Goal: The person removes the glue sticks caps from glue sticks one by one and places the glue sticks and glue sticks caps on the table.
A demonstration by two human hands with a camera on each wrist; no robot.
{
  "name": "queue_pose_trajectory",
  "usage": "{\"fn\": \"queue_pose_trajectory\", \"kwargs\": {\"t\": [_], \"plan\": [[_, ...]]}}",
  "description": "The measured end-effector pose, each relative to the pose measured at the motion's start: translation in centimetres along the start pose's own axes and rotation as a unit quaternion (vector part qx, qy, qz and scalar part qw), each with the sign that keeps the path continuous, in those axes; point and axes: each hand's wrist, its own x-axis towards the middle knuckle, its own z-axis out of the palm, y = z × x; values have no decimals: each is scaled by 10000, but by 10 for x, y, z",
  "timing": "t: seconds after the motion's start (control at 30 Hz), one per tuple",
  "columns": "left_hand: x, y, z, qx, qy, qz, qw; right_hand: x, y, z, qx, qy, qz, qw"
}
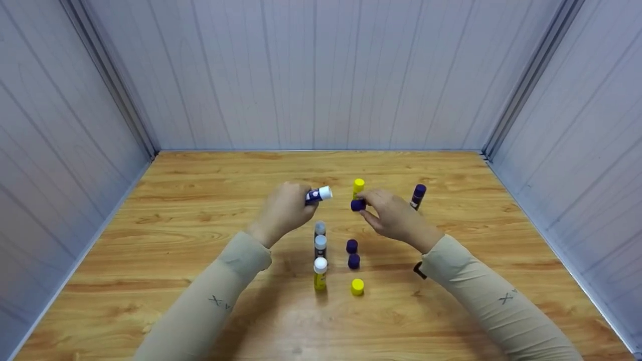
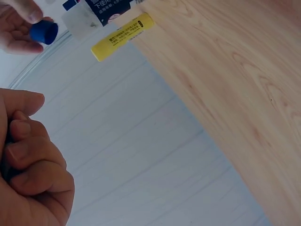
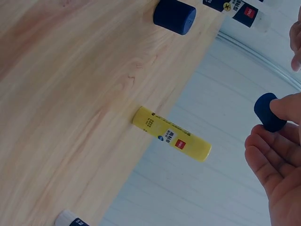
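Note:
My left hand [image 1: 283,210] grips a dark blue glue stick [image 1: 313,196], its bare whitish end tilted up and pointing right. Across from it, my right hand [image 1: 396,218] pinches a dark blue cap [image 3: 269,112] between thumb and fingers, apart from the stick. In the left wrist view the cap's hollow end [image 2: 51,34] faces my left hand. Just behind the right hand stands a yellow glue stick [image 3: 171,134] with its cap on. Another capped dark blue glue stick [image 1: 418,195] is farther right, its lower part hidden by the hand.
Nearer me, uncapped glue sticks stand in a row: two dark ones [image 1: 320,245] and a yellow one [image 1: 320,278] in front. Right of them are two dark blue caps [image 1: 353,253] and a yellow cap [image 1: 357,287]. Pale panel walls [image 1: 321,75] enclose the wooden table [image 1: 200,190] on three sides.

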Motion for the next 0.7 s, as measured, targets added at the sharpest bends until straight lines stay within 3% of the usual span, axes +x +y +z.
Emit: {"fn": "queue_pose_trajectory", "kwargs": {"t": [0.27, 0.7], "plan": [[2, -1, 1, -888, 167, -105, 9959, 1, 2, 12, 171, -462, 127, 9987], [0, -1, 1, -1698, -135, -406, 9845, 6, 4, 22, 77, -1108, 349, 9932]]}}
